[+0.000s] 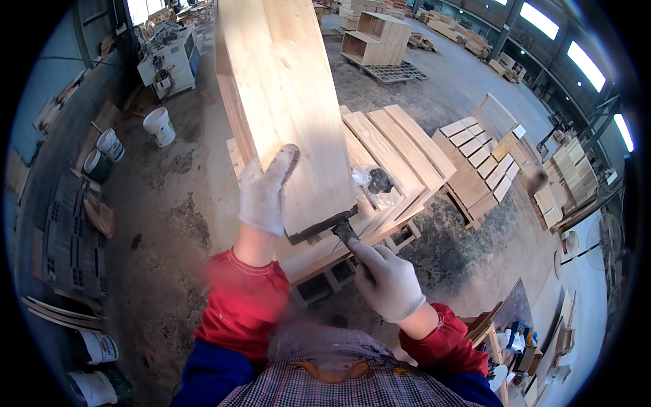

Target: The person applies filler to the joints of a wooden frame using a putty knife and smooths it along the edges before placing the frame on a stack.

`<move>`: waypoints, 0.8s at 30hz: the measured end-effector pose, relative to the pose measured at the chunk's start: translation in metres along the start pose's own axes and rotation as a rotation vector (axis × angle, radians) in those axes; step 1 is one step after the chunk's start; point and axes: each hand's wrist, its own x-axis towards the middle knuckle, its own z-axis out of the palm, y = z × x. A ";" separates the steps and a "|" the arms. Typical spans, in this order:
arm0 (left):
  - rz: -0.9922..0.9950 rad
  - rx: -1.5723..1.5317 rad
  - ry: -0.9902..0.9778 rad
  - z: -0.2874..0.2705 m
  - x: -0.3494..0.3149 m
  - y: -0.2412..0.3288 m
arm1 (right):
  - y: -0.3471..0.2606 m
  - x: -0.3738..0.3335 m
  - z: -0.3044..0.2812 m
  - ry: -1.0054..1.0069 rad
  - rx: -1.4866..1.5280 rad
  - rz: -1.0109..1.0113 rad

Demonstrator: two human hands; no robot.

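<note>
Head view: the left hand [263, 197] bears on the long wooden box [298, 115] lying ahead of it, its grip not determinable with the fingers hidden, while the right hand [390, 283] is closed around the dark T-shaped tool [325, 224] at the box's near end. Slack left-hand support could let the box shift; a tilted tool could mark the edge.

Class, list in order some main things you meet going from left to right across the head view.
Lone white bucket, gloved left hand, dark T-shaped tool, gloved right hand, wooden stack with dark gaps across its top.
</note>
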 end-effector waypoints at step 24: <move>-0.012 -0.056 -0.035 0.003 -0.004 0.002 | -0.023 0.011 -0.005 -0.212 -0.092 -0.198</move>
